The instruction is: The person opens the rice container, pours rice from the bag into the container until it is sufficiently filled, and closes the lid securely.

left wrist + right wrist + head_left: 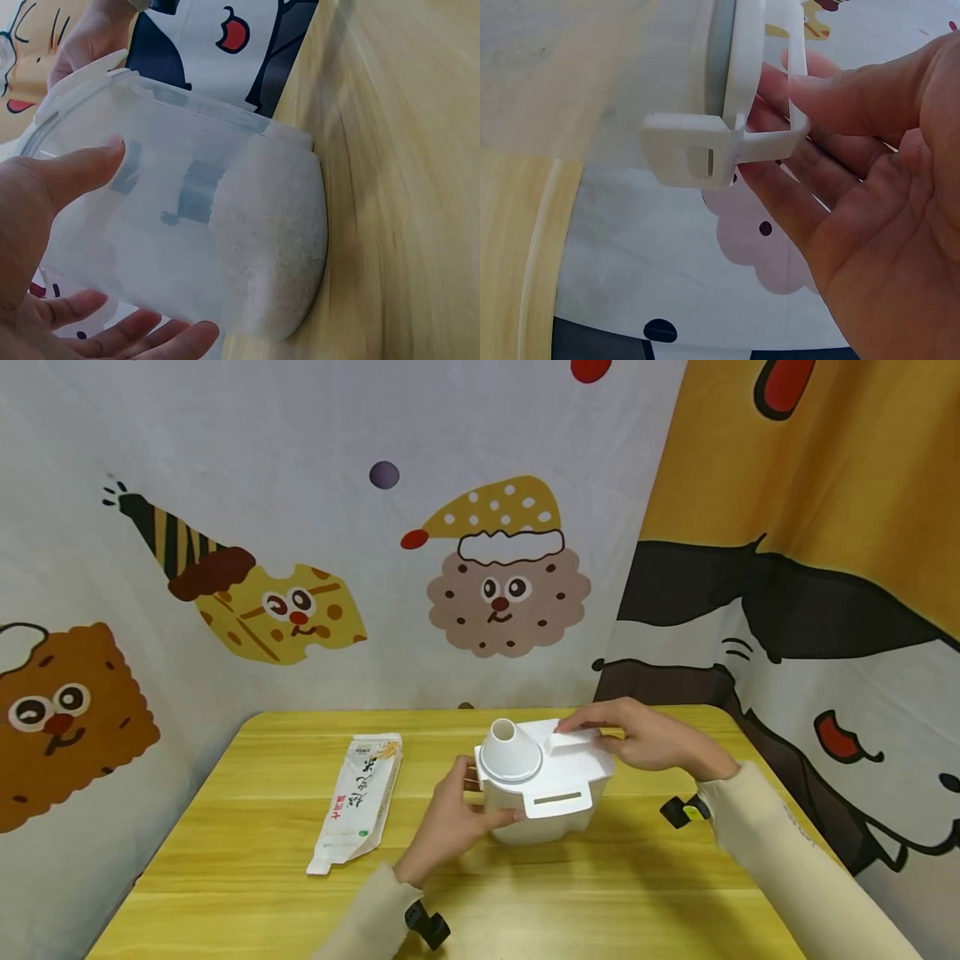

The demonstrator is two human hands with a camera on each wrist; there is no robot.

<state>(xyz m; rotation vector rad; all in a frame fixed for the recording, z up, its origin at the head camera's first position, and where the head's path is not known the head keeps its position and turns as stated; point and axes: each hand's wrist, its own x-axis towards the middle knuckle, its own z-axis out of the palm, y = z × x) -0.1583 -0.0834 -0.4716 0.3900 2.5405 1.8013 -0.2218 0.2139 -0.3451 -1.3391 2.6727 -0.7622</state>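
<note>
A translucent storage container (165,202) with white grain (270,232) in its lower part stands upright on the table. On top is its white lid (555,768), bearing a cone-shaped piece (512,752) and a raised handle (798,60). My left hand (457,814) holds the container from the left, thumb on the near wall and fingers spread along the side. My right hand (637,735) grips the lid handle, thumb on one side and fingers on the other. A slotted clasp flap (694,150) juts out at the lid's edge.
A crumpled white packet (360,802) with dark and red lettering lies on the wooden table (247,843), left of the container. Behind the table hangs a cartoon-printed curtain (315,510), which also runs along both sides.
</note>
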